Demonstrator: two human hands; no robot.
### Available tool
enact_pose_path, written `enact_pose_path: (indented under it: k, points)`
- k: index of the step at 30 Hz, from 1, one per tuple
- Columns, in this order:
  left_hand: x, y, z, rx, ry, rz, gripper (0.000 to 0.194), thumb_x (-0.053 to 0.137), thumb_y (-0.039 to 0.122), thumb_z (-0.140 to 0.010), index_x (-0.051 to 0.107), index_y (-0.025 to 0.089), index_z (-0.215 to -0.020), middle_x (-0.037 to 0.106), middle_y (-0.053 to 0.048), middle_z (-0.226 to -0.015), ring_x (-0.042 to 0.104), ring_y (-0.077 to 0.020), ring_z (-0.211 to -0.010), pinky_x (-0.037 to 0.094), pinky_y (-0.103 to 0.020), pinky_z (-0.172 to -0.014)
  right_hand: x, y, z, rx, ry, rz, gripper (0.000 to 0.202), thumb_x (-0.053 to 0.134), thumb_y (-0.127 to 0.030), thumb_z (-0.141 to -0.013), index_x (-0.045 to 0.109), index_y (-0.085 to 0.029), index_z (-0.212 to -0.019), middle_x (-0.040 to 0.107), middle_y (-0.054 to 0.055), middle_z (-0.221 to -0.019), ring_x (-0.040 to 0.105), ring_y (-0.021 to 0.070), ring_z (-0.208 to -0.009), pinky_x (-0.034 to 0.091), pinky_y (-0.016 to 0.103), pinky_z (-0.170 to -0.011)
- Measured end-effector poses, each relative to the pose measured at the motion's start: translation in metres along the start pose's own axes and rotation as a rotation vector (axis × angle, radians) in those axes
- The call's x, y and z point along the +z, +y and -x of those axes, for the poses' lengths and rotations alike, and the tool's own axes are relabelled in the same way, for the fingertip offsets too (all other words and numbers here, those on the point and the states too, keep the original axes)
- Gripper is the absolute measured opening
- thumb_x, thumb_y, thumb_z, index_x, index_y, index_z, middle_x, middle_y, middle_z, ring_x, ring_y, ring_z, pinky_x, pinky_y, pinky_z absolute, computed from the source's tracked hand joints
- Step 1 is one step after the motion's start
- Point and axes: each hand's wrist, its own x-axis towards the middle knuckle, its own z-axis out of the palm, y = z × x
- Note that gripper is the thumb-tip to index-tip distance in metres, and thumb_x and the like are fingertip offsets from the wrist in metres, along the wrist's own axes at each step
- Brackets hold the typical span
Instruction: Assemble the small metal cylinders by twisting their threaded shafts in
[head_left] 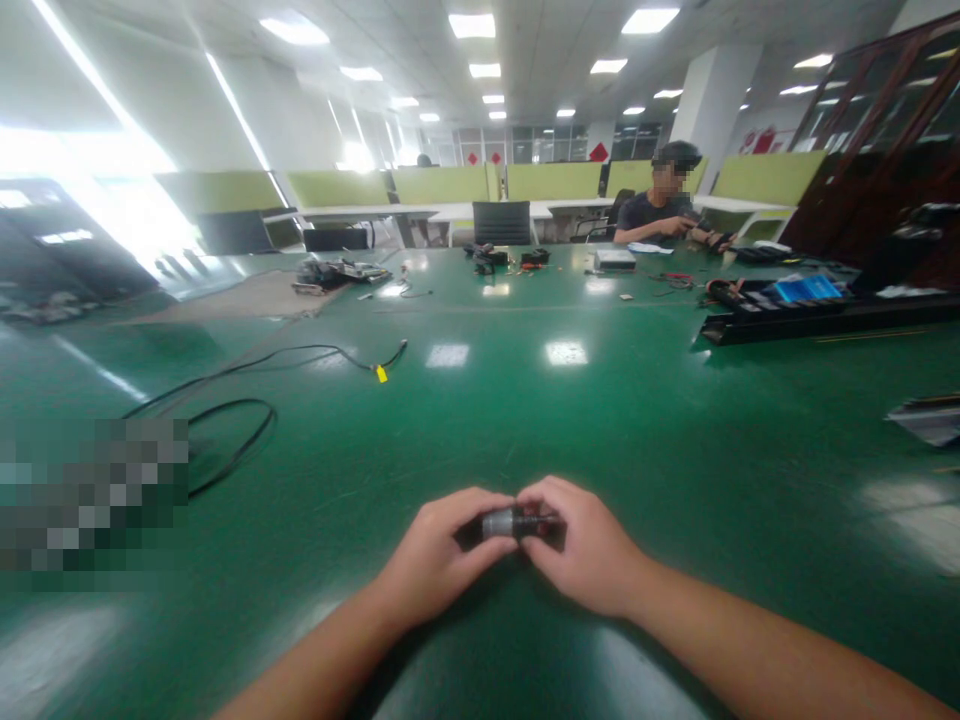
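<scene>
A small grey-and-black cylinder (498, 525) lies sideways between my hands, low over the green table in the middle of the head view. My left hand (442, 548) is closed around its grey left part, thumb on the near side and fingers on the far side. At the dark, narrower right part, my right hand (589, 550) grips with thumb and fingers. The fingertips of both hands nearly meet at the cylinder's middle. Its outer ends are partly hidden by my palms, and its exact kind cannot be made out.
The glossy green table (480, 420) stretches ahead. To the left lies a black cable (300, 350) with a yellow tag (382, 374). A black rail (810, 322) and blue boxes (810, 289) are at right. Across the table sits a person (652, 215) near a white box (614, 261).
</scene>
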Motion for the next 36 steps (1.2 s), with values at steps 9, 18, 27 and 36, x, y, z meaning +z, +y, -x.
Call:
enact_pose_path:
  k: [9,18,27,36]
  points:
    - [0.0003,0.0021,0.0021,0.076,0.072,0.066,0.026,0.071,0.026,-0.085,0.067,0.025,-0.111,0.072,-0.003,-0.101,0.067,-0.0158,-0.091,0.052,-0.026,-0.082,-0.0001,-0.0001,0.0010,0.012,-0.010,-0.002,0.024,0.065,-0.009,-0.074,0.066,-0.022,-0.094,0.064,0.001,-0.085,0.059,0.0166,-0.077,0.043,0.027,-0.071]
    - [0.0007,0.0024,0.0026,0.074,0.076,0.074,0.025,0.071,0.026,-0.084,0.068,0.022,-0.108,0.073,-0.004,-0.098,0.068,-0.0161,-0.087,0.052,-0.026,-0.080,-0.0010,-0.0042,0.0009,0.023,-0.002,-0.030,0.020,0.065,-0.010,-0.075,0.066,-0.021,-0.091,0.065,0.001,-0.084,0.059,0.0167,-0.077,0.044,0.028,-0.070]
    - [-0.0002,0.0018,0.0016,0.125,0.111,0.030,0.026,0.073,0.025,-0.083,0.069,0.023,-0.108,0.074,-0.004,-0.100,0.069,-0.0165,-0.090,0.054,-0.025,-0.081,-0.0007,-0.0040,0.0001,0.015,0.010,-0.052,0.022,0.066,-0.010,-0.074,0.067,-0.021,-0.093,0.065,0.001,-0.084,0.060,0.0164,-0.076,0.044,0.027,-0.070]
    - [0.0006,-0.0006,0.0008,0.218,0.180,-0.055,0.028,0.076,0.028,-0.080,0.070,0.024,-0.108,0.076,-0.004,-0.100,0.070,-0.0186,-0.094,0.055,-0.027,-0.087,-0.0015,-0.0058,0.0029,-0.016,0.049,-0.073,0.021,0.067,-0.010,-0.075,0.068,-0.021,-0.094,0.066,0.000,-0.082,0.061,0.0156,-0.075,0.045,0.026,-0.070]
